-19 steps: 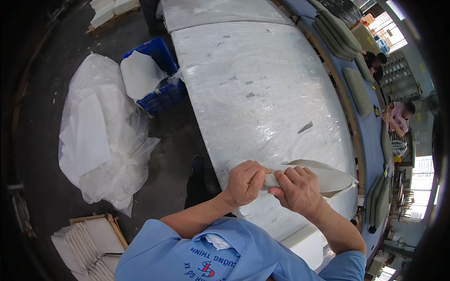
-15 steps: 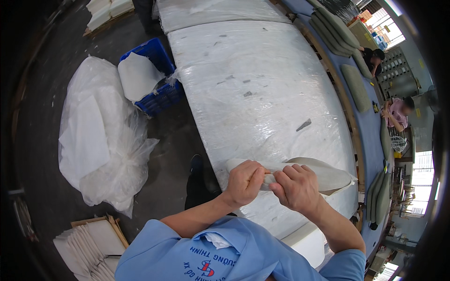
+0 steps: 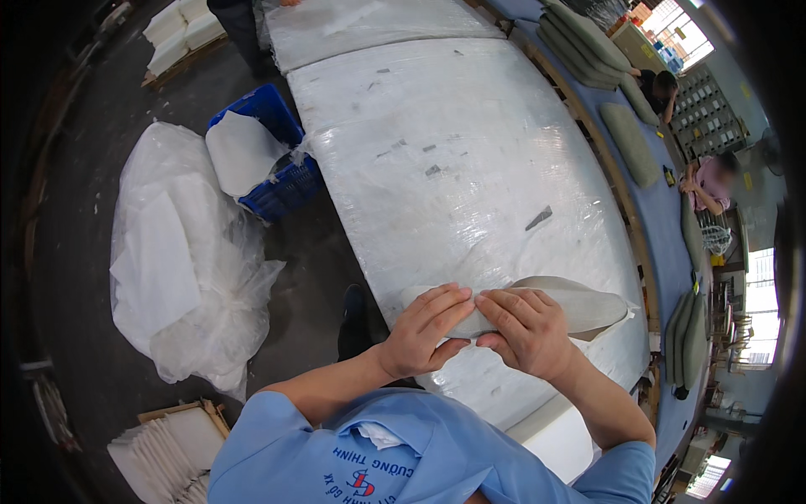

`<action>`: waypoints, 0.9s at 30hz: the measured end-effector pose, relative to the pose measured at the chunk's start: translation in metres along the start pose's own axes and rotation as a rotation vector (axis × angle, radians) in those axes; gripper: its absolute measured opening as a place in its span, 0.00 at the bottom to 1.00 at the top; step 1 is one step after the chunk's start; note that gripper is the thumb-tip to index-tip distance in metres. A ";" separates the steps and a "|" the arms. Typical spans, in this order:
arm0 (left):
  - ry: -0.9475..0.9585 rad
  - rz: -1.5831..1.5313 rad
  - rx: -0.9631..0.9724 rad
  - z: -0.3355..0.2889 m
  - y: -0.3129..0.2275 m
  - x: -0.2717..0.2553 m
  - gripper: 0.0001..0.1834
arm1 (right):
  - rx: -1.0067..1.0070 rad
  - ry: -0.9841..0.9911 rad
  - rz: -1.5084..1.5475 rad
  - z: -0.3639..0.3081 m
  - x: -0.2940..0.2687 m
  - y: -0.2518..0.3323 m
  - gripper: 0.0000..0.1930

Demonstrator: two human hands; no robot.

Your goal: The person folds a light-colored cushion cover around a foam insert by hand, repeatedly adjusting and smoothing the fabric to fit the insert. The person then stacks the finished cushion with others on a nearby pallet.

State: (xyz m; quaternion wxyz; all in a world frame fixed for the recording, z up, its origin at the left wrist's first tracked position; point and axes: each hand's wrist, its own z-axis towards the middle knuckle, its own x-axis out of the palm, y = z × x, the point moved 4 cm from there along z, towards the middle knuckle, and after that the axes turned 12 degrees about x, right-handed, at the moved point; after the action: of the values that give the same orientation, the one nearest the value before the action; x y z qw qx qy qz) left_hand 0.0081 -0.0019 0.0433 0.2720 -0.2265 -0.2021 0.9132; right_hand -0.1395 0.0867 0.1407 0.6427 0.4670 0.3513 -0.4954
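Note:
A pale grey cushion cover (image 3: 583, 304) lies along the near end of the plastic-wrapped worktable (image 3: 470, 202). At its right its edge bulges up and shows a darker fold or opening. My left hand (image 3: 426, 330) grips the left part, fingers over the top and thumb beneath. Close beside it, my right hand (image 3: 527, 330) holds the same cover in a similar grip, the fingertips of both hands nearly meeting. What lies inside the cover under my hands is hidden. Just below my right forearm rests a thick white pad (image 3: 556, 443).
On the floor at left sit a large clear bag of white padding (image 3: 180, 252) and blue crates (image 3: 290, 189) with white pieces. Stacked white sheets (image 3: 168, 441) stand at lower left. A long blue table (image 3: 625, 134) with green cushions (image 3: 630, 143) runs along the right, two people beyond it.
My hands have gone from tight, fist-like grips to flatter ones, with fingers laid over the cover and thumbs below. The view has shifted slightly.

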 end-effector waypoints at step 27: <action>0.652 0.391 0.133 0.102 -0.028 0.036 0.29 | 0.373 -0.440 -0.264 -0.084 -0.018 -0.045 0.25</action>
State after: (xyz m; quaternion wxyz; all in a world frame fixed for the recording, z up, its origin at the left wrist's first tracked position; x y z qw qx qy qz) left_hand -0.0609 0.0163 0.1293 0.1566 -0.5211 0.0016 0.8390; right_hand -0.1866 0.1682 0.1192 0.5365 0.4089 0.1645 -0.7196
